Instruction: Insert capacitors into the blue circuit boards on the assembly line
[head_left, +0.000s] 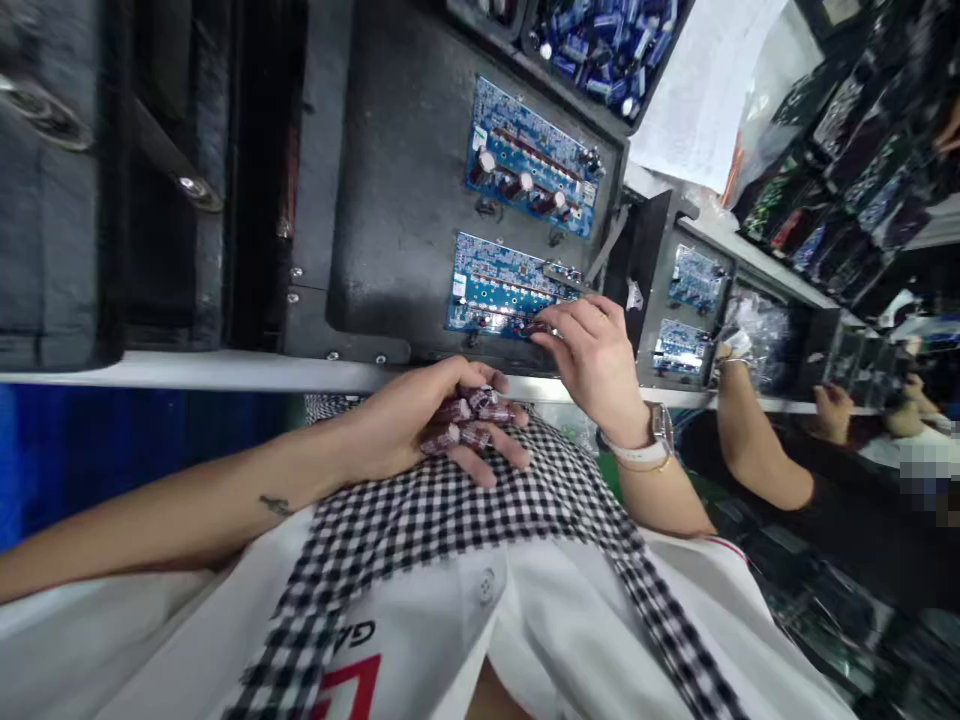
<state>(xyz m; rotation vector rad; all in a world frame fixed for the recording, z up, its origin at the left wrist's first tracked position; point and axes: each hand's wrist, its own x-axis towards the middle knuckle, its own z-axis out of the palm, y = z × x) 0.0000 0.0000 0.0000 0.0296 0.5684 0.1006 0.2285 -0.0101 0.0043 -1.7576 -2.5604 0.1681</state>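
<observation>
My left hand (pixel 442 415) is cupped palm up in front of my apron, its fingers curled around several brown capacitors (pixel 457 410). At the lower right corner of the near blue circuit board (pixel 495 285), my right hand (pixel 589 355) pinches a dark brown capacitor (pixel 538 328) between thumb and fingers. Whether its leads are in the board is hidden. Behind lies a second blue circuit board (pixel 532 155), with three brown capacitors (pixel 517 185) standing along its near side. Both boards sit in a black tray (pixel 397 170).
A black bin (pixel 637 115) of blue capacitors (pixel 600 50) stands at the back. A metal latch arm (pixel 606 245) projects beside the boards. To the right, another tray holds two blue boards (pixel 679 345), near a co-worker's arm (pixel 750 430). A pale rail (pixel 187 368) borders the front.
</observation>
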